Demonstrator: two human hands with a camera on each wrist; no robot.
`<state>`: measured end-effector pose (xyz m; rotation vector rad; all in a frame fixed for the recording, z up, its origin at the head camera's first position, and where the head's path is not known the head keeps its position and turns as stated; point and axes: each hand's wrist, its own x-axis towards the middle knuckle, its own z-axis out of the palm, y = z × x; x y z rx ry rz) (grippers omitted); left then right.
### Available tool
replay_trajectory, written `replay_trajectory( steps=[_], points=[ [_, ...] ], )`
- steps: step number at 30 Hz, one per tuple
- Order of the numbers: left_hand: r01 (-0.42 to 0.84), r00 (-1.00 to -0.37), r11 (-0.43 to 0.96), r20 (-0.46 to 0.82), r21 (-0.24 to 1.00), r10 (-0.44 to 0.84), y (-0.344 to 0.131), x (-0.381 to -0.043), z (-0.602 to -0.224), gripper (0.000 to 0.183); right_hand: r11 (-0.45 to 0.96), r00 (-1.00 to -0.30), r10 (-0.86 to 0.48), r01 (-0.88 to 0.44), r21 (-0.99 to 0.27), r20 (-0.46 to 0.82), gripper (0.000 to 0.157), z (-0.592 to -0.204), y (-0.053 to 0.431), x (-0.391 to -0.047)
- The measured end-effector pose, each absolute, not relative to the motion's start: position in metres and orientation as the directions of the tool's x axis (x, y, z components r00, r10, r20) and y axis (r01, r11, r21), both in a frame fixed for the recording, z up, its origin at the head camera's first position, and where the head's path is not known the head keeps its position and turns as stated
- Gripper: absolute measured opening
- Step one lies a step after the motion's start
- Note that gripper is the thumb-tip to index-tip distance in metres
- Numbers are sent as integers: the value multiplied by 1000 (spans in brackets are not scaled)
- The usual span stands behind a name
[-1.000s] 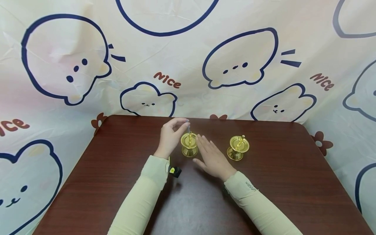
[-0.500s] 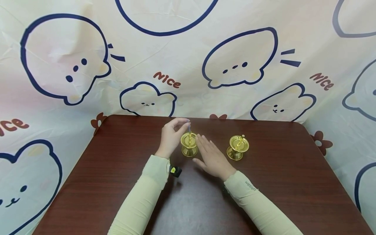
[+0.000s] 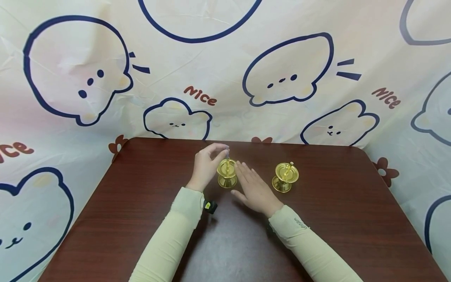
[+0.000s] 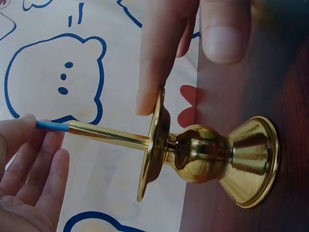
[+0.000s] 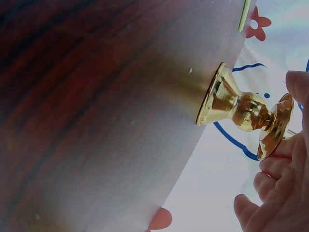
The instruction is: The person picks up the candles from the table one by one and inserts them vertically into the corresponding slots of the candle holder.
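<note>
At the middle of the head view stands a gold candle holder, with a footed base, a shallow dish and a thin upright tube. My left hand is above its left side, thumb and fingertips pinching a thin blue stick whose lower end sits in the mouth of the gold tube. On the other side, my right hand has its fingers straight and together, fingertips at the dish's rim, with the thumb spread apart. In the left wrist view one right finger lies against that rim.
A second gold candle holder of the same shape stands to the right of my right hand. Both are on a dark reddish-brown table. A patterned cloth with cartoon outlines hangs right behind the table's far edge.
My left fingertips have shifted very slightly to the right, and less of the blue stick shows above the tube in the head view. My right hand and both candle holders stay in place.
</note>
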<state>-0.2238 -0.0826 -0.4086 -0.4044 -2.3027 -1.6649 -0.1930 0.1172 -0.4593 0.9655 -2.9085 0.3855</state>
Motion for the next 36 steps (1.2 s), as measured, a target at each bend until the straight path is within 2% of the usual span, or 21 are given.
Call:
replay_trajectory(
  steps=[11, 25, 36],
  points=[
    [389, -919, 372, 383, 843, 92, -83, -224, -412, 20, 772, -803, -583, -595, -225, 123, 81, -458, 117, -193],
    [417, -904, 400, 420, 816, 86, -83, -224, -416, 19, 771, -804, -581, -593, -230, 128, 80, -459, 116, -192],
    [402, -912, 422, 398, 813, 102, -85, -227, -415, 19, 768, -804, -581, -593, -244, 126, 79, -459, 116, -193]
  ],
)
